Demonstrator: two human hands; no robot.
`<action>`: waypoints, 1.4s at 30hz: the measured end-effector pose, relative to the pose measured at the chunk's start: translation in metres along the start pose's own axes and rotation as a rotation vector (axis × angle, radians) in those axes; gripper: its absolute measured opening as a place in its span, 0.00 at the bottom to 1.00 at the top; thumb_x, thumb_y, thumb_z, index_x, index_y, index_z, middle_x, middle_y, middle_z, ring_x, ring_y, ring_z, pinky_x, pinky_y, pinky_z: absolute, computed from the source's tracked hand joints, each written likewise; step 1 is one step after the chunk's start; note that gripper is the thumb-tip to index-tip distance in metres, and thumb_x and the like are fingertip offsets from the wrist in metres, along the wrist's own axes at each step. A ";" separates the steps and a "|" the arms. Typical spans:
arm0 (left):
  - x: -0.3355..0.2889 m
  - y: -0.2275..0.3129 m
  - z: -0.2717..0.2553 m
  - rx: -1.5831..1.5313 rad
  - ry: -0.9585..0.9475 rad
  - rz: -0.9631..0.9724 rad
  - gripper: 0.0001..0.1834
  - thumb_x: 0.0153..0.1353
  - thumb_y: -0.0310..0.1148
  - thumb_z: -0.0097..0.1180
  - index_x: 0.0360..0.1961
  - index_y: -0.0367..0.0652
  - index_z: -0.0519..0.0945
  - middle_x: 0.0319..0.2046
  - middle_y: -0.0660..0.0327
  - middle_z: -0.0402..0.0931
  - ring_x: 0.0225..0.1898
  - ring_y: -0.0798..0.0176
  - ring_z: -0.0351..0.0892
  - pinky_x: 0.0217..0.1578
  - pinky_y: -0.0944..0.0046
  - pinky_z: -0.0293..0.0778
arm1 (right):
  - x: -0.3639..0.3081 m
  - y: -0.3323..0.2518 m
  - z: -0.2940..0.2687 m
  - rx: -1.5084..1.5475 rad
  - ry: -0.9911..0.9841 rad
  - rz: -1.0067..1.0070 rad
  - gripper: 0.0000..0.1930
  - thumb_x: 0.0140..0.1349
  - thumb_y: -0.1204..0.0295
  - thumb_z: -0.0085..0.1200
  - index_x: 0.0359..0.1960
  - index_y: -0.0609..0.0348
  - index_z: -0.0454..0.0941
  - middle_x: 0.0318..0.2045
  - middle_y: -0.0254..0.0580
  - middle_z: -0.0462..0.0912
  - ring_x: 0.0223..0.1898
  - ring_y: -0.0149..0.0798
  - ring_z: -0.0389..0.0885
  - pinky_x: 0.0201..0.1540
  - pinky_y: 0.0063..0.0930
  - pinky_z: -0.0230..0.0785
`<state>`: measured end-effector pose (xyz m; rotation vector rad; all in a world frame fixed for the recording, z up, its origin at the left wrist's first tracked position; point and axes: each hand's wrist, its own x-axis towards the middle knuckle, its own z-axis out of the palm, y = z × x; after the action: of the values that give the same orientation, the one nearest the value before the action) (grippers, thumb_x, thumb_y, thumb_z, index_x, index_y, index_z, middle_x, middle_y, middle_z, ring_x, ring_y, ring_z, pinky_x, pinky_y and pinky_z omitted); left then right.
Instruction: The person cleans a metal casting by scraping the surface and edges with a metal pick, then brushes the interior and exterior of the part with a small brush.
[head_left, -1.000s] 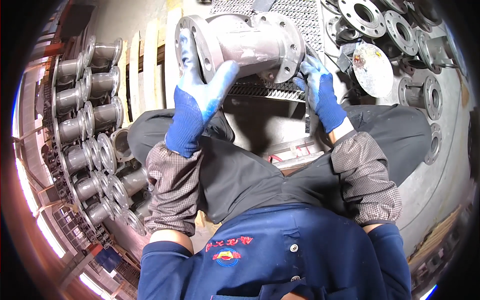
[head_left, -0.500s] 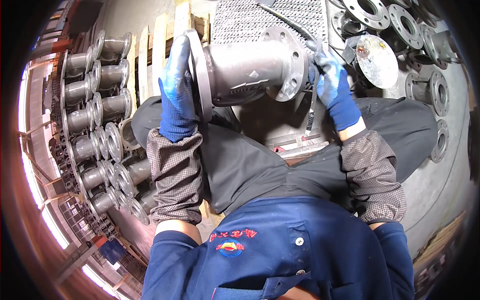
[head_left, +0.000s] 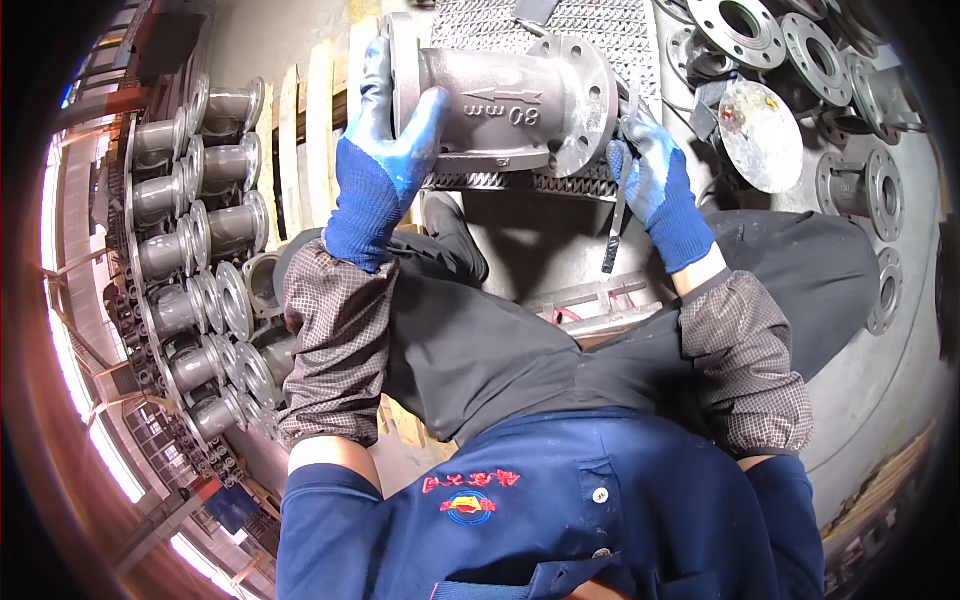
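A grey cast-metal flanged valve body (head_left: 490,110) lies sideways in front of me at the near edge of a metal grating (head_left: 590,25). A raised arrow and raised characters show on its upward side. My gloved left hand (head_left: 385,160) grips its left flange, thumb on the near side and fingers along the rim. Close by the right flange, my gloved right hand (head_left: 655,175) is closed around a narrow dark strip-like tool (head_left: 613,235), whose end points down toward me. Its upper part is hidden by the fingers, so I cannot tell its exact kind.
Rows of similar flanged bodies (head_left: 225,160) stand at the left beside a wooden pallet (head_left: 320,130). More flanged parts (head_left: 740,30) lie at the far right, near a round whitish plate (head_left: 760,135). A low metal frame (head_left: 600,300) sits between my legs.
The valve body has rolled, bringing its arrow marking upward, and moved slightly away from me. My left thumb has come round to the flange's near side. The strip-like tool has tilted slightly.
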<state>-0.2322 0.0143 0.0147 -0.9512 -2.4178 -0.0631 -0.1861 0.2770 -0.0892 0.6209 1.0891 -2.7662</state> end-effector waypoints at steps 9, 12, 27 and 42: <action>0.001 -0.024 0.007 -0.198 -0.152 -0.410 0.16 0.62 0.29 0.52 0.51 0.43 0.71 0.51 0.45 0.70 0.46 0.50 0.77 0.44 0.61 0.75 | 0.009 -0.006 0.018 -0.084 -0.173 -0.082 0.23 0.64 0.66 0.46 0.59 0.64 0.63 0.49 0.37 0.74 0.46 0.30 0.75 0.48 0.24 0.71; -0.005 -0.022 0.016 -0.709 0.058 -0.783 0.16 0.66 0.32 0.47 0.53 0.36 0.71 0.47 0.50 0.74 0.50 0.57 0.75 0.48 0.66 0.72 | 0.013 -0.011 0.028 -0.145 -0.127 -0.072 0.20 0.64 0.69 0.44 0.57 0.61 0.68 0.50 0.35 0.74 0.47 0.28 0.73 0.47 0.24 0.70; 0.002 0.005 -0.010 -0.806 0.083 -1.042 0.37 0.56 0.41 0.62 0.59 0.26 0.64 0.44 0.53 0.76 0.39 0.71 0.74 0.41 0.71 0.73 | -0.015 0.002 0.024 -0.137 -0.077 -0.083 0.18 0.63 0.69 0.45 0.54 0.57 0.69 0.43 0.30 0.74 0.42 0.26 0.72 0.42 0.26 0.70; 0.050 0.066 -0.026 -0.505 -0.195 -0.030 0.27 0.46 0.40 0.65 0.50 0.47 0.78 0.21 0.52 0.76 0.21 0.52 0.75 0.24 0.59 0.71 | -0.018 -0.097 0.061 -0.884 -0.085 -0.261 0.13 0.63 0.70 0.47 0.47 0.60 0.76 0.29 0.35 0.80 0.21 0.20 0.72 0.21 0.11 0.62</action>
<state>-0.2078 0.0882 0.0523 -1.1802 -2.6531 -0.6443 -0.2130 0.3064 0.0197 0.2403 2.2506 -2.0800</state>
